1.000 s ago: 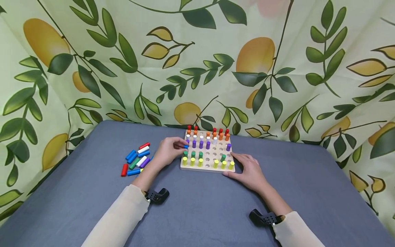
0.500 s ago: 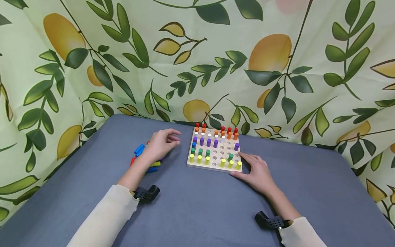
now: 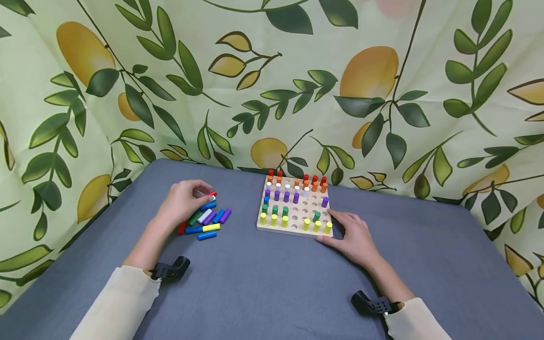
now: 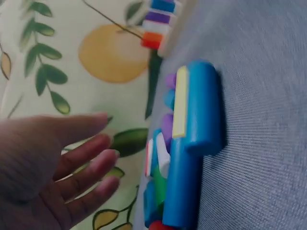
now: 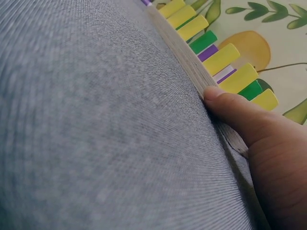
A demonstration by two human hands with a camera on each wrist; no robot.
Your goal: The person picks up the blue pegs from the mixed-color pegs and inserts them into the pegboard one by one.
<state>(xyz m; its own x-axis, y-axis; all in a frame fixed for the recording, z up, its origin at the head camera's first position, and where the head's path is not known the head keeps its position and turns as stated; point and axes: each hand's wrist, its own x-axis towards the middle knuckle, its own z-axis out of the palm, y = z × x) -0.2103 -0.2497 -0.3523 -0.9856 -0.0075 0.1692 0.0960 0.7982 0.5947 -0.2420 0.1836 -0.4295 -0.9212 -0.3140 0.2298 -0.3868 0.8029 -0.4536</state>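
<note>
A lemon-and-leaf printed cloth point(image 3: 374, 75) hangs behind and to the sides of a grey-blue table point(image 3: 272, 283). On it sits a wooden pegboard point(image 3: 294, 206), partly filled with upright pegs in rows of colour, several holes bare. Well to its left lies a loose pile of pegs point(image 3: 207, 219) on their sides: blue, yellow, purple, white, green, red.

The left hand point(image 3: 183, 200) hovers over the far edge of that pile, fingers point(image 4: 88, 165) loosely spread in the wrist view; from the head view they may be touching a red-and-white peg, but I cannot tell whether anything is pinched. The right hand point(image 3: 354, 236) lies flat at the board's near right corner, thumb point(image 5: 230, 108) pressed against its edge.

To pick well, it seems best to take one peg at the pile's rim between thumb and forefinger, lift it straight up without scattering its neighbours, and keep the right hand bracing the board.
</note>
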